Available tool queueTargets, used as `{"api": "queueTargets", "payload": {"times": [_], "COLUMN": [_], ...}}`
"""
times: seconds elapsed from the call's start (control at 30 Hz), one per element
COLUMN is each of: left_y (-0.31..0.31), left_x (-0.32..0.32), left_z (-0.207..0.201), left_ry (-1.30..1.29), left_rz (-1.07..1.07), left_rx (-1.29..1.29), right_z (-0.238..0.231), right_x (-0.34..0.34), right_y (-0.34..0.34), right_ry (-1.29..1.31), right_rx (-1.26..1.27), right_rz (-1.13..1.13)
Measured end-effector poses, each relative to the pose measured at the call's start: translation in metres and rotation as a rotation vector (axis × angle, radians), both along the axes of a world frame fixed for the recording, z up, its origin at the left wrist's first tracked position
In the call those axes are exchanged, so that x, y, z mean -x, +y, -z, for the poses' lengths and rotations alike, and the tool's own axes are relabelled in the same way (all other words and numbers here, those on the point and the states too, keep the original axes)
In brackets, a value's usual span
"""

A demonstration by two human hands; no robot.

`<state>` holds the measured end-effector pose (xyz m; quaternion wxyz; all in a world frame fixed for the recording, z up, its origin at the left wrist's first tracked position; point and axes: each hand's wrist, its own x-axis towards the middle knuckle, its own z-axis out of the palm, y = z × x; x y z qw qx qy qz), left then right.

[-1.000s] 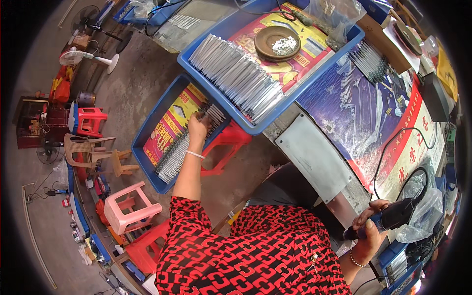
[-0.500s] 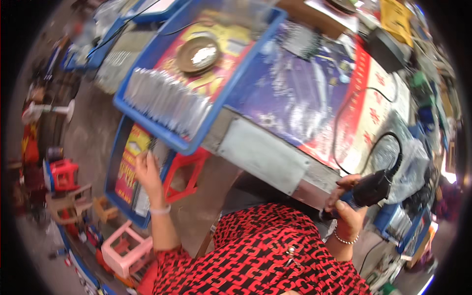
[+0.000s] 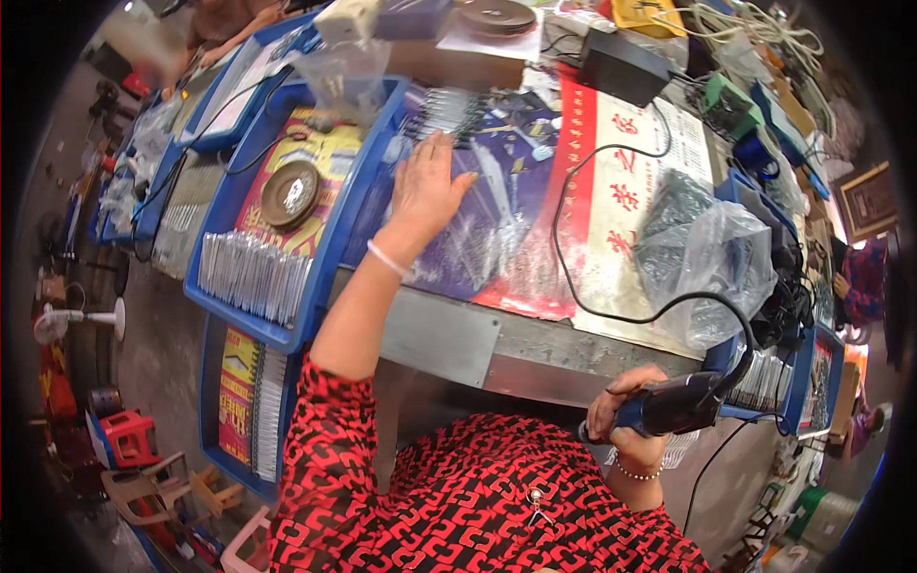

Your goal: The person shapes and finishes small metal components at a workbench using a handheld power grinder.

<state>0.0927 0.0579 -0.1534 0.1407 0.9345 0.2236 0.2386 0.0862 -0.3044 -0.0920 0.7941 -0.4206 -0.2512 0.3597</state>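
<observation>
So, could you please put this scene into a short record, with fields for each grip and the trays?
Left grip: open, near the rod pile; contact unclear
Right grip: closed around the tool
Tool: black and blue, corded
Upper tray: blue; holds a rod row and a bowl with white bits
Lower tray: blue; holds another rod row

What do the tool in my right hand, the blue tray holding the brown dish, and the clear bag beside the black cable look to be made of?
Tool: probably hard plastic, going by its smooth, dully shining black surface. Tray: likely moulded plastic, lightly glossy, evenly blue with rounded corners. Bag: almost certainly thin plastic film; it's see-through, shiny and crinkled.
</observation>
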Motion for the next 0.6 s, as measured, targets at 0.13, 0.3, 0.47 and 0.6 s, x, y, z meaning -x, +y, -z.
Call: {"api": "queueTargets", "payload": {"times": [0.13, 0.3, 0.47, 0.6], "left_y": [0.009, 0.004, -0.022, -0.034], "left_x": [-0.04, -0.046, -0.032, -0.012], "left_z": [0.021, 0.026, 0.015, 0.013], "left_ry": [0.283, 0.345, 0.383, 0.4], "left_rz": [-0.034, -0.034, 0.002, 0.064], "left_rx": [-0.019, -0.052, -0.094, -0.099], "right_z": [0.004, 0.012, 0.013, 0.01], "right_x": [0.0, -0.005, -0.011, -0.01], "right_y": [-0.041, -0.062, -0.056, -0.041], "right_ry": [0.092, 0.119, 0.072, 0.123], "right_rx": [0.03, 0.105, 0.13, 0.143], "right_rz": [0.156, 0.232, 0.173, 0.125]}}
